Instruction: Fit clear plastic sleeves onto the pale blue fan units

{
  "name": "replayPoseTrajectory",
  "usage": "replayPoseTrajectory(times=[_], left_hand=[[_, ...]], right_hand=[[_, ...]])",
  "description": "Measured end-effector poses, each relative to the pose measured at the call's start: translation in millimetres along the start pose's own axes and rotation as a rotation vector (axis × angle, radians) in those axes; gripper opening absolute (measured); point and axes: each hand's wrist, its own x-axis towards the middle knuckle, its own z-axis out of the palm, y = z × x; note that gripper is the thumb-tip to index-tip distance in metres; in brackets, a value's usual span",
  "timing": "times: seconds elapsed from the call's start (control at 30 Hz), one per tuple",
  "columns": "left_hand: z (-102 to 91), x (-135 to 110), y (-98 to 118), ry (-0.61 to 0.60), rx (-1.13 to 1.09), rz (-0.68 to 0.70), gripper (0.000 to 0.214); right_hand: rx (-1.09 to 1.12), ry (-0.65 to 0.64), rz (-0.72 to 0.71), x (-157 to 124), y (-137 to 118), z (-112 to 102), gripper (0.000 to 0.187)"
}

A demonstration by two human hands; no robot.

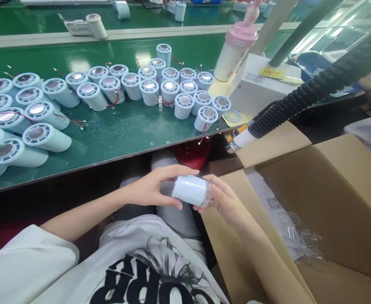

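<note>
Over my lap, below the bench edge, both hands hold a pale blue cylinder [190, 190] lying on its side. My left hand [155, 185] is closed around its left end, thumb and fingers on opposite sides. At the other end, my right hand [223, 198] grips a clear plastic sleeve [208, 195] that surrounds the cylinder; how far it reaches along the body is hard to tell. Similar pale blue cylinders [184, 105] with vented rims, shiny round centres and thin red and black wires stand in groups on the green bench.
An open cardboard box [328, 211] at my right holds several clear plastic pieces [291, 230]. A black corrugated hose [299, 99] with a metal tip slants above it. On the bench stand a pink-lidded cup [236, 50], a white equipment base [261, 84] and a pale ring [233, 115].
</note>
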Motion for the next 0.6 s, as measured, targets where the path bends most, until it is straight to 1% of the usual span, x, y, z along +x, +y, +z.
replayPoseTrajectory(times=[0.17,0.27,0.43,0.5,0.6], left_hand=[[-0.2,0.1,-0.4,-0.005,0.002,0.02,0.078],[-0.8,0.2,-1.3,-0.008,-0.005,0.028,0.078],[-0.9,0.2,-3.5,-0.009,-0.021,0.057,0.079],[0.0,0.1,-3.2,0.0,-0.027,0.055,0.077],[1.9,0.0,0.1,-0.003,-0.054,0.009,0.068]], right_hand=[[0.067,0.003,0.076,3.7,1.8,5.4,0.055],[0.099,-0.018,0.143,4.2,1.6,8.3,0.062],[0.142,-0.067,0.279,3.3,-2.4,10.8,0.065],[0.151,-0.084,0.317,3.4,-3.9,11.0,0.068],[0.122,-0.138,0.33,4.0,-1.9,9.8,0.072]])
